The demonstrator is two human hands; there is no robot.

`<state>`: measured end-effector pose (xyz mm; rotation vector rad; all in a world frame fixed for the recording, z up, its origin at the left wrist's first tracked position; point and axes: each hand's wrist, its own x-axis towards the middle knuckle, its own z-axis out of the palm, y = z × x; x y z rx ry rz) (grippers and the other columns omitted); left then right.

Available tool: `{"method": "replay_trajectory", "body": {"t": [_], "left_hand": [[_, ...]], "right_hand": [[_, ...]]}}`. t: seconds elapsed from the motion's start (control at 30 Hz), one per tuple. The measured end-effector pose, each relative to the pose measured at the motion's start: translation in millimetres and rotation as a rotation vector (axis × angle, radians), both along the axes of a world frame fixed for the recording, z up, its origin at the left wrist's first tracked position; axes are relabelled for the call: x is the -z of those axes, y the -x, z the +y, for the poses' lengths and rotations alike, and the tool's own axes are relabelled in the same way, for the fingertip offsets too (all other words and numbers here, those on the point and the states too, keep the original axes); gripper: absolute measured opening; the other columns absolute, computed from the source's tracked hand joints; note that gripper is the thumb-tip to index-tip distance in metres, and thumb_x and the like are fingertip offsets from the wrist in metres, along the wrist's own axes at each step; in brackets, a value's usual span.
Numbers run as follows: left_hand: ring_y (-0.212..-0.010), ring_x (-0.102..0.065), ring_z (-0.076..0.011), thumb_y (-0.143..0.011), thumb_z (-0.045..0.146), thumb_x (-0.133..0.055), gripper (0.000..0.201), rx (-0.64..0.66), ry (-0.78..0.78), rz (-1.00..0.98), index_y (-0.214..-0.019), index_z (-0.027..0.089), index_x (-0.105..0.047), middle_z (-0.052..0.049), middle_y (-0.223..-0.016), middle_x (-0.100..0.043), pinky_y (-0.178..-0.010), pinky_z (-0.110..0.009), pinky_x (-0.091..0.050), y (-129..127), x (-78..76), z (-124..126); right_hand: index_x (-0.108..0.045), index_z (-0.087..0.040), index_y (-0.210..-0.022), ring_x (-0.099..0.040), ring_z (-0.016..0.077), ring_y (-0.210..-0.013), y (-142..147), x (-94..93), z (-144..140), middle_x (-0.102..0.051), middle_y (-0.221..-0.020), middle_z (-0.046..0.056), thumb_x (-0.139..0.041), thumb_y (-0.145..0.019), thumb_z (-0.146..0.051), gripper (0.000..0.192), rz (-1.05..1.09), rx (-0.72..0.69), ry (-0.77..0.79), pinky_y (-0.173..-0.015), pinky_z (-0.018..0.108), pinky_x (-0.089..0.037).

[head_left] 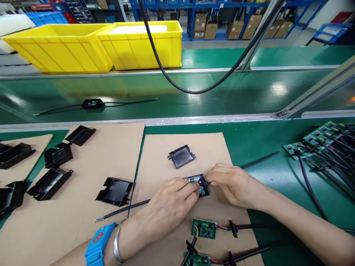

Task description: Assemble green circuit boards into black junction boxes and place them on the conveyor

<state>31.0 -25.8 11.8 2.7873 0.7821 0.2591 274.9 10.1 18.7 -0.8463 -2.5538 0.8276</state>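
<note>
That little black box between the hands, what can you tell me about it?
The small black case looks like moulded plastic, open on top, with a green circuit board seated inside. It rests on the brown cardboard sheet, near its middle. The left hand and right hand pinch it from either side. A thin black cable trails off leftward.

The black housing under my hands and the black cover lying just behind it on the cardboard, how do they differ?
The black housing holds a green circuit board; the black cover holds nothing. The housing is pinched between the left hand and right hand; the cover lies untouched. A black cable runs out of the housing, none from the cover. Both are black plastic on the same cardboard sheet.
</note>
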Motion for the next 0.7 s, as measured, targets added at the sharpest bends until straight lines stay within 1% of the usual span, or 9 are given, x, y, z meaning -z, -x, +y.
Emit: {"method": "replay_trajectory", "body": {"t": [0.07,0.13,0.23,0.33,0.4,0.47,0.57,0.63,0.7], "left_hand": [[-0.104,-0.051,-0.0219,-0.091,0.005,-0.040,0.031,-0.001,-0.003,0.026,-0.117,0.011,-0.057,-0.008,-0.128,-0.055,-0.094,-0.036,-0.048,0,-1.2,0],[-0.104,-0.051,-0.0221,-0.089,0.003,-0.039,0.034,0.011,-0.036,0.051,-0.117,0.011,-0.057,-0.008,-0.136,-0.050,-0.092,-0.036,-0.049,0,-1.4,0],[-0.103,-0.051,-0.0229,-0.087,0.003,-0.040,0.036,0.031,-0.074,0.095,-0.119,0.010,-0.056,-0.008,-0.145,-0.042,-0.089,-0.037,-0.051,0,-0.9,1],[-0.102,-0.051,-0.0235,-0.084,0.004,-0.043,0.040,0.025,-0.065,0.112,-0.121,0.010,-0.055,-0.008,-0.144,-0.044,-0.089,-0.038,-0.050,-1,-0.1,0],[-0.103,-0.051,-0.0240,-0.082,0.003,-0.044,0.043,0.015,-0.051,0.108,-0.122,0.010,-0.054,-0.008,-0.141,-0.048,-0.091,-0.038,-0.049,-2,0.2,-2],[-0.103,-0.051,-0.0247,-0.079,0.002,-0.045,0.042,-0.004,-0.027,0.108,-0.118,0.011,-0.056,-0.008,-0.137,-0.051,-0.092,-0.040,-0.049,-4,0.0,-3],[-0.100,-0.051,-0.0252,-0.075,0.001,-0.046,0.036,-0.038,0.026,0.122,-0.107,0.013,-0.060,-0.008,-0.135,-0.053,-0.090,-0.042,-0.050,-6,-1.2,-2],[-0.101,-0.052,-0.0248,-0.073,0.000,-0.046,0.038,-0.040,0.065,0.093,-0.105,0.013,-0.060,-0.007,-0.136,-0.053,-0.090,-0.042,-0.050,-6,-1.4,0],[-0.104,-0.053,-0.0238,-0.074,0.002,-0.048,0.040,-0.026,0.084,0.008,-0.110,0.014,-0.059,-0.006,-0.136,-0.054,-0.092,-0.041,-0.050,-3,-0.6,2]], "right_hand": [[-0.062,-0.014,-0.097,-0.052,0.0173,-0.083,-1,1.0,0,-0.060,-0.087,0.007,-0.038,-0.081,0.003,0.034,-0.028,0.003,-0.027,-0.072,0.029,-0.044],[-0.063,-0.014,-0.096,-0.051,0.0174,-0.081,-2,0.3,0,-0.060,-0.085,0.007,-0.036,-0.081,0.003,0.035,-0.065,0.005,-0.076,-0.071,0.029,-0.043],[-0.063,-0.013,-0.087,-0.047,0.0171,-0.074,0,-1.1,-2,-0.058,-0.079,0.006,-0.035,-0.083,0.003,0.033,-0.133,0.009,-0.187,-0.065,0.029,-0.040],[-0.060,-0.014,-0.077,-0.042,0.0171,-0.067,3,-0.9,-5,-0.055,-0.074,0.006,-0.032,-0.086,0.002,0.033,-0.195,-0.004,-0.340,-0.060,0.031,-0.035],[-0.060,-0.014,-0.078,-0.042,0.0179,-0.067,5,0.1,-8,-0.055,-0.075,0.006,-0.033,-0.089,-0.001,0.031,-0.235,-0.024,-0.412,-0.059,0.032,-0.034],[-0.060,-0.014,-0.081,-0.044,0.0188,-0.068,7,1.2,-10,-0.056,-0.077,0.006,-0.036,-0.091,-0.006,0.028,-0.266,-0.034,-0.427,-0.059,0.033,-0.034],[-0.059,-0.016,-0.082,-0.046,0.0192,-0.071,9,2.5,-12,-0.057,-0.079,0.006,-0.040,-0.091,-0.008,0.023,-0.298,-0.005,-0.405,-0.059,0.033,-0.034],[-0.059,-0.017,-0.083,-0.048,0.0189,-0.073,9,3.3,-12,-0.058,-0.082,0.006,-0.043,-0.090,-0.007,0.020,-0.321,0.017,-0.382,-0.060,0.032,-0.034],[-0.059,-0.018,-0.085,-0.050,0.0184,-0.076,7,4.3,-11,-0.059,-0.085,0.005,-0.045,-0.088,-0.005,0.019,-0.334,0.028,-0.349,-0.063,0.031,-0.035]]}}
